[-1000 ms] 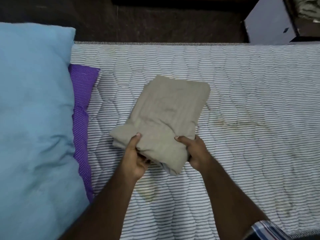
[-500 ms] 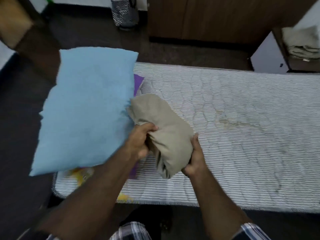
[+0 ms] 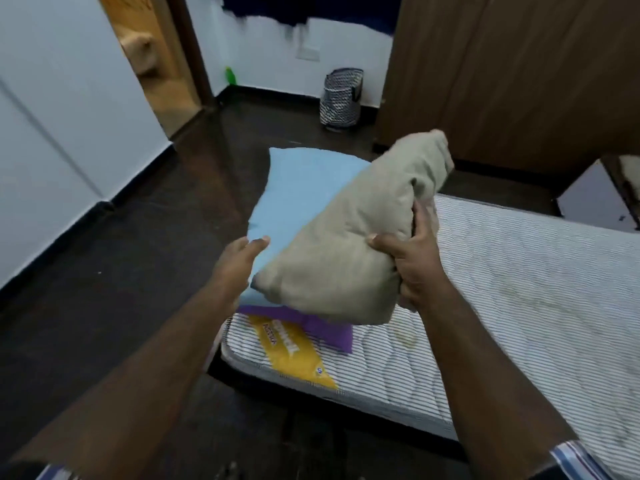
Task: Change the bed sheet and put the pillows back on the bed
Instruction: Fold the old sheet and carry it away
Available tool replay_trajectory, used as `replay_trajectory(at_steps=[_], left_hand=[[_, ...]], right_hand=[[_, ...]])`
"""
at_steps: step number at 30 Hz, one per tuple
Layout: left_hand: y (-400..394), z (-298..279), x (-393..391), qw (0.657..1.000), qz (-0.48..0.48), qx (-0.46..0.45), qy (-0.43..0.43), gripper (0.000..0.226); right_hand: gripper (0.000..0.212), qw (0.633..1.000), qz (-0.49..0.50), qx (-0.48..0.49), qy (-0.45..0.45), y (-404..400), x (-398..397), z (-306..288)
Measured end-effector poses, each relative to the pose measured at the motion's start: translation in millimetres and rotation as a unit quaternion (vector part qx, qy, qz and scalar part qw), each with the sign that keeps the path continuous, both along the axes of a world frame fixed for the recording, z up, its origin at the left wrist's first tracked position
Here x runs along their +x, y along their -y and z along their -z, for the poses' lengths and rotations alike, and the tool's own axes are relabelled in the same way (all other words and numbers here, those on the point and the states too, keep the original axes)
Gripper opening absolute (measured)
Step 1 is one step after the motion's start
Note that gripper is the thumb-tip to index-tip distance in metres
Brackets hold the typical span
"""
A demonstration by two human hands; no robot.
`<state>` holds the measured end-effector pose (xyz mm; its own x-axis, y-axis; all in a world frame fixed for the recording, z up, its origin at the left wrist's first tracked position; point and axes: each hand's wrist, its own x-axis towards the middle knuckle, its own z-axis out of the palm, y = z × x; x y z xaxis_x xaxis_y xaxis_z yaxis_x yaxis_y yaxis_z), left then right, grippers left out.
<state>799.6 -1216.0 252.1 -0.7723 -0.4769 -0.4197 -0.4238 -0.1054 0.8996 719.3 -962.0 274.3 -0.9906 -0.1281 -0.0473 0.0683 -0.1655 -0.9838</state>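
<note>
Unfolding the clean sheet
Right hand (image 3: 414, 268) grips the folded beige sheet (image 3: 349, 244); left hand (image 3: 239, 261), open, should pinch a free edge over the bare mattress (image 3: 519, 306).

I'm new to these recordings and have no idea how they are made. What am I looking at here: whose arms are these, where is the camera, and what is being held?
There is no machine here. A person wears a wide-angle camera on the head, looking forward and down, so the two bare arms reaching in from the bottom are that person's own.

The right hand grips a folded beige sheet, raised above the bed. The left hand is open at the sheet's left edge, against a light blue pillow; whether it grips anything I cannot tell.

Below is a bare striped mattress with a yellow label at its corner. The blue pillow lies at that end on a purple pillow. A patterned basket stands on the dark floor beyond.
</note>
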Motion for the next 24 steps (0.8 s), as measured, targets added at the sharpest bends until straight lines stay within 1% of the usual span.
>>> replay_trajectory(at_steps=[2,3,5,6,7,8,10,12,13,14,15,16,17,18,19,21,22,24], left_hand=[[33,-9,7,0.997,0.061,-0.023,-0.031,0.032],[51,-12,13,0.996,0.083,-0.008,-0.039,0.032],[103,-12,30,0.992,0.106,0.073,-0.015,0.043],[132,-12,41,0.987,0.107,0.115,0.001,0.056],[164,-8,53,0.983,0.107,0.148,0.006,0.070],[193,-6,67,0.981,0.091,0.172,0.009,0.078],[248,4,92,0.974,0.042,0.225,0.009,0.085],[289,9,111,0.957,0.006,0.290,-0.010,0.091],[304,10,116,0.953,-0.005,0.303,-0.015,0.091],[317,9,120,0.949,-0.007,0.316,-0.022,0.086],[331,15,117,0.943,-0.009,0.329,-0.045,0.076],[345,20,113,0.943,-0.039,0.326,-0.056,0.066],[357,22,111,0.945,-0.045,0.321,-0.053,0.065],[369,26,103,0.940,-0.032,0.335,-0.052,0.071],[380,25,99,0.939,-0.036,0.332,-0.078,0.080],[409,34,80,0.930,-0.072,0.347,-0.099,0.091],[422,33,67,0.928,-0.085,0.345,-0.115,0.091],[453,31,37,0.927,-0.090,0.337,-0.139,0.079]], right_hand=[[0.101,0.996,-0.064,0.053,-0.027,56,13,-11],[0.102,0.992,-0.097,0.069,-0.038,86,20,-15],[0.100,0.984,-0.157,0.073,-0.046,153,36,-20],[0.098,0.979,-0.186,0.066,-0.050,189,46,-22],[0.097,0.973,-0.214,0.062,-0.056,223,55,-24],[0.096,0.966,-0.244,0.063,-0.060,257,64,-24],[0.095,0.951,-0.298,0.060,-0.058,317,77,-25],[0.097,0.941,-0.332,0.052,-0.045,363,85,-23],[0.099,0.938,-0.341,0.046,-0.035,382,88,-22],[0.100,0.938,-0.344,0.037,-0.024,400,88,-21],[0.099,0.938,-0.346,0.024,-0.013,417,86,-19],[0.098,0.937,-0.349,0.012,-0.004,433,83,-17],[0.096,0.935,-0.354,0.002,0.007,448,78,-15],[0.094,0.933,-0.358,-0.011,0.023,462,71,-12],[0.091,0.931,-0.360,-0.026,0.045,476,63,-8],[0.084,0.930,-0.350,-0.053,0.098,503,42,5],[0.081,0.934,-0.332,-0.055,0.122,516,30,14],[0.078,0.953,-0.266,-0.023,0.142,545,3,33]])
